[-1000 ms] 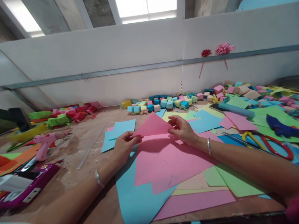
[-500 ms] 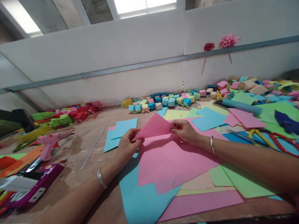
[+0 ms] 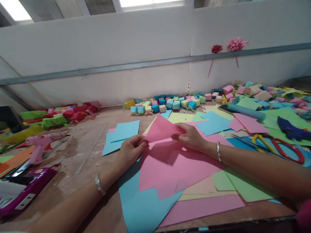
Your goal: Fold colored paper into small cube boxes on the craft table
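2 bare hands in the head view, both ours, and both are on the small pink paper sheet (image 3: 161, 127), which sits raised over the middle of the table. Our left hand (image 3: 131, 149) pinches its left corner, thumb and fingers narrow on the paper. Our right hand (image 3: 190, 136) has its right edge between thumb and fingertips, also narrow; some of those fingertips are hidden. We're wearing 1 silver bangle on each wrist, btw.

Right under that we've got the large pink paper sheet (image 3: 167, 168), partly on top of the large blue paper sheet (image 3: 145, 207). Just left of our left hand lie the small light-blue paper sheets (image 3: 125, 131), then the thin clear stick (image 3: 91, 149), and further left the pink glue gun (image 3: 37, 145) near the purple plastic box (image 3: 36, 191).

Over on our right: the red-handled scissors (image 3: 289, 150), the blue glue gun (image 3: 293, 129), and the rolled blue paper (image 3: 246, 110) beside the dark phone (image 3: 225, 109). Small coloured paper cubes (image 3: 170, 103) line up by the white wall (image 3: 109, 42), and 2 flowers, 1 red (image 3: 216, 48) and 1 pink (image 3: 237, 44), are up at the grey metal rail (image 3: 145, 67).
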The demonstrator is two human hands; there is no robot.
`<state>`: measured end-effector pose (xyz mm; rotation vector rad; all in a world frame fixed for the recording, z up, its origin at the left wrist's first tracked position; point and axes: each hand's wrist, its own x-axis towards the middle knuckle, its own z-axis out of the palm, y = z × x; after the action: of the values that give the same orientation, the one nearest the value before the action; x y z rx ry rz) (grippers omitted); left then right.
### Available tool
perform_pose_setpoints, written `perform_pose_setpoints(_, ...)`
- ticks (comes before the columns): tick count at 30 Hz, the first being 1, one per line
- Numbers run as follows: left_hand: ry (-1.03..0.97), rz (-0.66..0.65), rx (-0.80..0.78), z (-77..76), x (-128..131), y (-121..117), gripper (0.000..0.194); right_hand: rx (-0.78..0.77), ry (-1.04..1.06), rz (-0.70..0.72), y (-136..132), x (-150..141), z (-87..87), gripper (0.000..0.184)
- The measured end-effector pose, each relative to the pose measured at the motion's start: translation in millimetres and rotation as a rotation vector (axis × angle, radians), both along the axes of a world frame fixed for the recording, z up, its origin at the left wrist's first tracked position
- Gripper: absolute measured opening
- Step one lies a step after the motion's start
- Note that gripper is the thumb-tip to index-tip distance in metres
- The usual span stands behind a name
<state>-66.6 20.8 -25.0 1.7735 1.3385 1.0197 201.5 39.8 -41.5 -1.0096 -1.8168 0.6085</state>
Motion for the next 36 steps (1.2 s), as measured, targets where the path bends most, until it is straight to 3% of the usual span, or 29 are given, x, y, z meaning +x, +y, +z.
perform_pose_setpoints(2, 0.020, -0.021, 0.037, 0.9, 1, -1, 0.014, 0.045, 0.015, -0.040, 0, 0, 0.2, 0.016)
perform_pose_setpoints(6, -0.002, -0.024, 0.023, 7.5, 3, -5, 0.013, 0.022, 0.056, -0.086, 1, -3, -1.5, 0.023)
perform_pose_setpoints(11, -0.057, -0.085, -0.063, 15.3, 6, -11, 0.021, -0.036, 0.035, -0.042, -1, -6, -1.7, 0.028)
perform_pose_setpoints(14, -0.015, -0.029, -0.089, 13.5, 6, -9, 0.028, -0.055, 0.029, 0.006, 0, -6, -1.5, 0.023)
perform_pose_setpoints(19, 0.039, 0.096, 0.012, 6.8, 2, -1, 0.025, -0.087, -0.003, 0.014, 9, -2, -2.1, 0.015)
perform_pose_setpoints(24, 0.086, 0.066, -0.004, 2.6, 1, 2, 0.021, -0.032, -0.079, -0.062, 13, 1, -1.7, 0.011)
perform_pose_setpoints(28, 0.139, 0.061, -0.020, 1.4, 1, 2, 0.017, -0.081, -0.165, -0.098, 12, 2, -2.7, 0.002)
perform_pose_setpoints(30, 0.213, 0.063, 0.009, 1.6, 1, 1, 0.020, -0.110, -0.199, -0.108, 11, 4, -3.5, 0.010)
perform_pose_setpoints(32, 0.313, 0.013, 0.059, 2.0, 1, 0, 0.024, -0.081, -0.296, -0.120, 10, 5, -4.3, 0.016)
perform_pose_setpoints(36, 0.438, -0.170, 0.112, 1.4, 1, -4, 0.011, 0.040, -0.517, -0.106, 6, 4, -3.4, 0.006)
